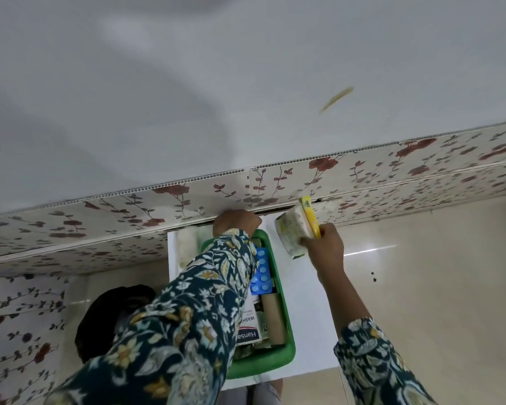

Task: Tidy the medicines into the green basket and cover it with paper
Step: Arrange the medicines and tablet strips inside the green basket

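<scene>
Green basket (284, 350) nearly full; right hand (323, 248), fingers pinching yellow-edged packet (294, 232) at its 1 o'clock, should lower it flat; left hand (235, 222) fingers unclear.

One green basket (278, 356) is seen, resting on one white sheet of paper (307, 317). Inside the basket, one blue blister strip (262, 273), one white box (247, 325) with red and blue print, and one tan cardboard roll (273, 317) can be counted; further items beneath are too hidden to be counted. Two hands are shown: one left hand (235, 222) and one right hand (324, 247). One pale packet (289, 235) and one yellow strip (310, 217) are gripped in the right hand. Two flowered sleeves (187, 317) are visible.
</scene>
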Motion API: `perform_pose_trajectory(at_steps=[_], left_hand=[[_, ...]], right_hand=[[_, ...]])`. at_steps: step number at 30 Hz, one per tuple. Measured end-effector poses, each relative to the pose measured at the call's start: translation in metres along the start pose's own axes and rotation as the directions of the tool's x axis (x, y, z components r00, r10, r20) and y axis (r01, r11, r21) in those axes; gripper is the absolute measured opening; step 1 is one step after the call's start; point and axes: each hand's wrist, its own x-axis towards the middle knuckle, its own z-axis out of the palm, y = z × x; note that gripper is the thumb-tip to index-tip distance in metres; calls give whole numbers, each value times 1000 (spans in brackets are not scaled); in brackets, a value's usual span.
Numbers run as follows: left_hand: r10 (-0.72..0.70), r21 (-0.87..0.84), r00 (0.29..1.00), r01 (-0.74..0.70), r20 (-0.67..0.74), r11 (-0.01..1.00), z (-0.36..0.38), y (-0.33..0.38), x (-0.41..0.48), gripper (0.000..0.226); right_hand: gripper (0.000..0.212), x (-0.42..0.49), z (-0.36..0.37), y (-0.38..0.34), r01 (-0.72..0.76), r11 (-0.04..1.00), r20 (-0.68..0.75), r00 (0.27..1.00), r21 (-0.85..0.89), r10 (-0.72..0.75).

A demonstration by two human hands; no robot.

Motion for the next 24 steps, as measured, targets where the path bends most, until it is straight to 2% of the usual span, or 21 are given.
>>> perform_pose_trajectory(at_steps=[2,5,8,10,13,16,19,24], left_hand=[[-4,-5,1000,4,-15,1000,2,1,2,31],[9,-80,998,-14,-60,997,4,0,2,42],[70,-184,993,-87,-98,979,-1,-2,-11,38],[33,-294,989,-76,-147,953,-6,-3,-26,33],[-108,-471,963,-22,-248,882,-12,-4,-51,54],[-185,-535,928,-17,-322,845,-16,-9,-75,83],[-203,-523,885,-52,-418,851,-17,-26,-99,86],[-246,-541,875,-20,-416,841,-12,-67,-119,93]], right_hand=[[26,-9,-8,-1,29,999,-7,1000,44,-28],[25,-22,-18,-3,41,993,-19,999,112,-39],[26,-36,-27,-5,37,981,-29,999,189,-32],[25,-49,-33,-7,51,977,-44,998,207,-43],[24,-67,-39,-13,100,974,-63,994,202,-89],[23,-84,-39,-20,124,966,-52,992,225,-115],[23,-96,-32,-22,99,967,-6,995,233,-100],[21,-110,3,-21,-3,993,149,989,118,-15]])
